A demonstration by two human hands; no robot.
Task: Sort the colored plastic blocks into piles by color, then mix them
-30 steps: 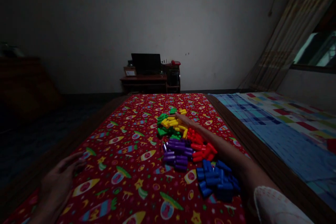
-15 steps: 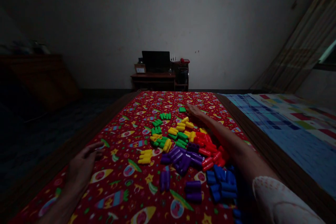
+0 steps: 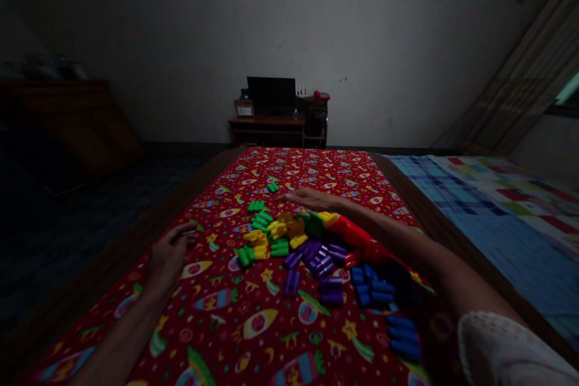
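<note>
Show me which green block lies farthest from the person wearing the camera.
The green block alone on the red cloth, just past the tip of the right hand. The other visible green blocks lie nearer, in or beside the colourful pile.

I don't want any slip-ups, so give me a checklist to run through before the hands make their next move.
1. Left hand free of blocks: ok, it holds none and is left of the pile.
2. Right hand touching blocks: cannot tell; it is just beyond the pile.
3. Yellow blocks apart from green blocks: not ok, they are mixed.
4. Every block gathered: not ok, one green block lies alone at the far side.
5. Blue blocks all countable: cannot tell, some sink into dark shadow by the right arm.
</note>
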